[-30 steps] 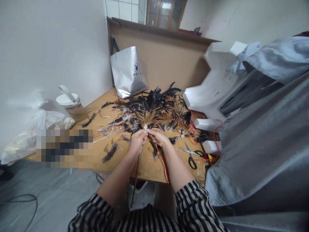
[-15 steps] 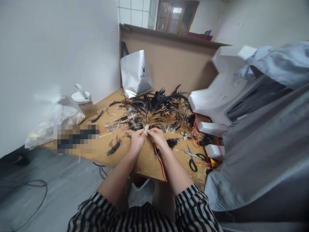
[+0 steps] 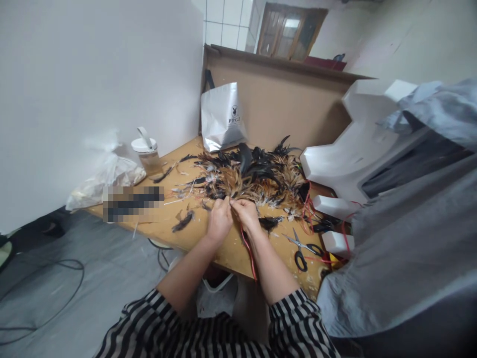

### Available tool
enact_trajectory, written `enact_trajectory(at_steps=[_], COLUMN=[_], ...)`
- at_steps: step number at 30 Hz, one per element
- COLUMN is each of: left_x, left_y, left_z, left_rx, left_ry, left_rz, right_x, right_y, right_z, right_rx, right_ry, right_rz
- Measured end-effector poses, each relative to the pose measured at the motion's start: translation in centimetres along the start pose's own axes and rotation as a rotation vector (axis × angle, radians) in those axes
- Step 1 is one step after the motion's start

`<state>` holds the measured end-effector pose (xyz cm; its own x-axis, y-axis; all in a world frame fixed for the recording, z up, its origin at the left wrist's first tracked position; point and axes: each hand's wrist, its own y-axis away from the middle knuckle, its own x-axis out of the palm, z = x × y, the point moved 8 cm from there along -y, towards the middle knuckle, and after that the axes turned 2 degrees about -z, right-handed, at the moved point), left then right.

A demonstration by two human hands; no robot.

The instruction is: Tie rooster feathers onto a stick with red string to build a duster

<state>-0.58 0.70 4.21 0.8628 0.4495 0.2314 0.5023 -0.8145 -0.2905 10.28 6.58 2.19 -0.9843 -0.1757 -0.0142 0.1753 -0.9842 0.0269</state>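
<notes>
Feathers (image 3: 253, 176) bunched at the bench (image 3: 194, 233) edge
Left hand (image 3: 219, 221) and right hand (image 3: 244, 214) fingers pinch the quill ends together, probably keeping the bunch tight for the red cord (image 3: 248, 251).

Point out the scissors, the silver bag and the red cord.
scissors (image 3: 302, 247): head view, on the pivot where the blades meet.
silver bag (image 3: 222, 119): head view, front panel.
red cord (image 3: 247, 246): head view, stretch below the hands.

Bare tabletop (image 3: 194, 233) left — feather pile (image 3: 253, 176) ahead, scissors (image 3: 302, 248) right.
</notes>
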Motion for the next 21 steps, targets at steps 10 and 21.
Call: enact_trajectory(at_steps=[10,21], left_x=[0.5,2.0], left_y=[0.6,0.3], left_z=[1.2,2.6], left_rx=[-0.232,-0.495], left_ry=[0.121,0.323], left_rz=[0.063,0.215], right_x=[-0.9,0.0], right_y=[-0.3,-0.2], right_z=[0.1,0.2], right_rx=[0.032,0.033], right_ry=[-0.114,-0.190], right_rz=[-0.044,0.167])
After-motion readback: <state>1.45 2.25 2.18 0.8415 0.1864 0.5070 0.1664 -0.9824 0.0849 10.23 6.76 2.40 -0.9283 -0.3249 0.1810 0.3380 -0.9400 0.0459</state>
